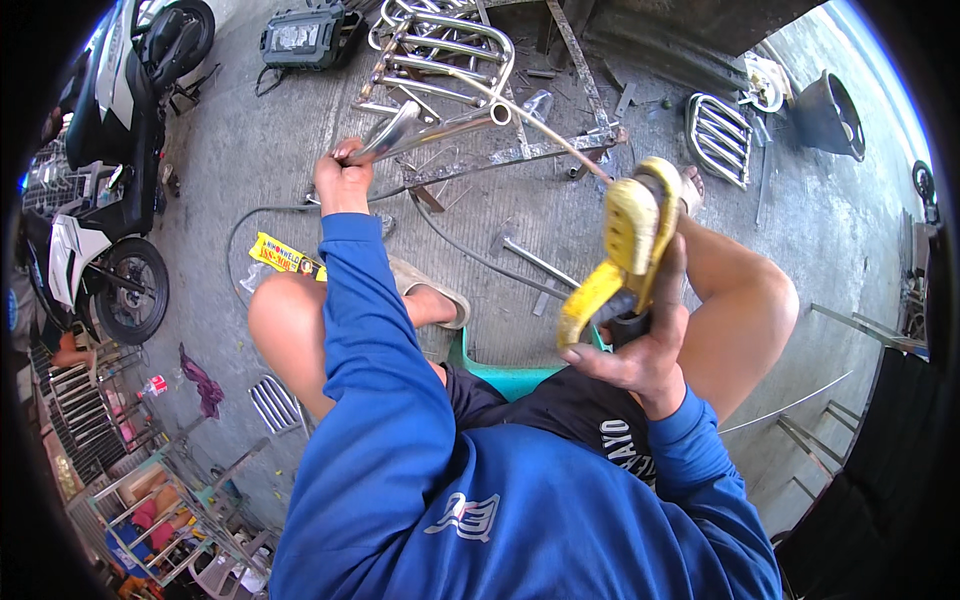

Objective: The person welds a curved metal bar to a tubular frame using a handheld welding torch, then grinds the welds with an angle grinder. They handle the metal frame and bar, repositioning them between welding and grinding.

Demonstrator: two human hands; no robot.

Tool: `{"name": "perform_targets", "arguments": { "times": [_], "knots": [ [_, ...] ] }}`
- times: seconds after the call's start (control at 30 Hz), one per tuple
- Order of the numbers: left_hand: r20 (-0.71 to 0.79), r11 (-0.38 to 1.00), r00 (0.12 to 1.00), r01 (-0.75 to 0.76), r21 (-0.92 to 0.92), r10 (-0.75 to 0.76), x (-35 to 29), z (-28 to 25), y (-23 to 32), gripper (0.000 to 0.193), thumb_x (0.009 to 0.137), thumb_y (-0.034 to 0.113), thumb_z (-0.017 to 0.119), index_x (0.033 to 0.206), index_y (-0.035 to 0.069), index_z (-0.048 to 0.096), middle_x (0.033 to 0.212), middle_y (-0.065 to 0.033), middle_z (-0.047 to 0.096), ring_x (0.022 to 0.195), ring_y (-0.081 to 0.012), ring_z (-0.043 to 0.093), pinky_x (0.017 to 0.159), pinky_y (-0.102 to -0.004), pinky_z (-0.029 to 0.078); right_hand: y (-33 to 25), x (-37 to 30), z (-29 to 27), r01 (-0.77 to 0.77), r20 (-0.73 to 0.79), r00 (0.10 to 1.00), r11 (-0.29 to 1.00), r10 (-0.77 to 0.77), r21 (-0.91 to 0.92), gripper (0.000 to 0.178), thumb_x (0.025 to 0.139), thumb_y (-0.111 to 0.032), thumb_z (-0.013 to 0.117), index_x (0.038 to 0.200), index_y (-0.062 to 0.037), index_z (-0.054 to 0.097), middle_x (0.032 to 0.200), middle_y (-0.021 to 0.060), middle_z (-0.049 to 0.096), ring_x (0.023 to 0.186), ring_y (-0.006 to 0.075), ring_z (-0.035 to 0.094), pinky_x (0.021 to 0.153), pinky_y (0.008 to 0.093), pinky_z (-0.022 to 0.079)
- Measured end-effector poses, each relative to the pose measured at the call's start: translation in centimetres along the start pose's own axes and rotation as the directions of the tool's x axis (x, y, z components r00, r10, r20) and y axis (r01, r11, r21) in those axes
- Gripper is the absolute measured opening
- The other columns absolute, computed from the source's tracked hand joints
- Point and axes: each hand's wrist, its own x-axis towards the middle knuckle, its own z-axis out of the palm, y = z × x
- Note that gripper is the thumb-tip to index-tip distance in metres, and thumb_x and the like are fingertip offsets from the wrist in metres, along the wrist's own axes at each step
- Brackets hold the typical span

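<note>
My right hand is wrapped around the dark handle of a yellow welding electrode holder, its thumb by the yellow lever. From the holder's jaws a long thin welding rod slants up and left, over the metalwork. My left hand is closed on the near left end of a shiny metal tube, whose open round end points right. That tube lies against a rusty angle-iron frame. Just beyond it is a rack of bent shiny tubes. Whether the rod's tip touches the rack, I cannot tell.
A grey case lies far left of the rack, and a tubular grille and dark bucket stand right. A cable crosses the floor near a yellow packet and loose tube. Motorcycles stand left.
</note>
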Motion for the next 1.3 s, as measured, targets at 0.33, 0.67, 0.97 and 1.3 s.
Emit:
{"name": "perform_targets", "arguments": {
  "times": [0.33,0.67,0.97,1.3],
  "knots": [
    [-0.048,1.000,0.999,-0.006,-0.003,0.006,0.4,0.1,0.1,0.020,0.089,-0.003,0.030,0.074,0.010,0.037,0.061,-0.0043,0.039,0.052,-0.0156,0.044,0.052,-0.0306,0.040,0.3,2.2,3.6,-0.025,0.071,0.997,0.987,0.037,-0.156,0.136,0.063,-0.037,0.098,0.164,0.0040,0.017,0.119,0.0192,0.073,0.071,0.0111,0.066,0.066,0.0258,0.057],
    [-0.057,1.000,0.998,0.011,-0.001,-0.011,-0.4,0.8,-0.2,0.017,0.090,-0.001,0.030,0.079,0.010,0.036,0.064,-0.0041,0.037,0.053,-0.0137,0.039,0.048,-0.0297,0.029,1.1,3.1,4.7,0.080,0.058,0.996,0.987,-0.072,-0.141,0.134,0.063,-0.035,0.099,0.164,0.0031,0.020,0.128,0.0225,0.070,0.075,0.0119,0.068,0.069,0.0268,0.057],
    [-0.051,1.000,0.999,0.018,0.010,-0.018,-0.2,0.6,-0.2,0.022,0.095,0.006,0.029,0.075,0.010,0.036,0.061,-0.0040,0.039,0.053,-0.0160,0.046,0.051,-0.0307,0.042,1.0,3.0,4.9,0.001,0.085,0.996,0.994,0.008,-0.110,0.133,0.063,-0.035,0.098,0.164,0.0036,0.020,0.130,0.0231,0.069,0.077,0.0134,0.069,0.070,0.0278,0.058],
    [-0.065,1.000,0.998,-0.015,0.014,0.016,0.0,0.7,-0.3,0.024,0.098,0.008,0.028,0.076,0.009,0.037,0.061,-0.0046,0.039,0.052,-0.0161,0.046,0.048,-0.0300,0.042,1.4,3.3,4.9,0.022,0.080,0.997,0.990,-0.011,-0.141,0.132,0.064,-0.036,0.098,0.163,0.0038,0.020,0.132,0.0277,0.067,0.095,0.0236,0.075,0.081,0.0324,0.060]
  ]
}}
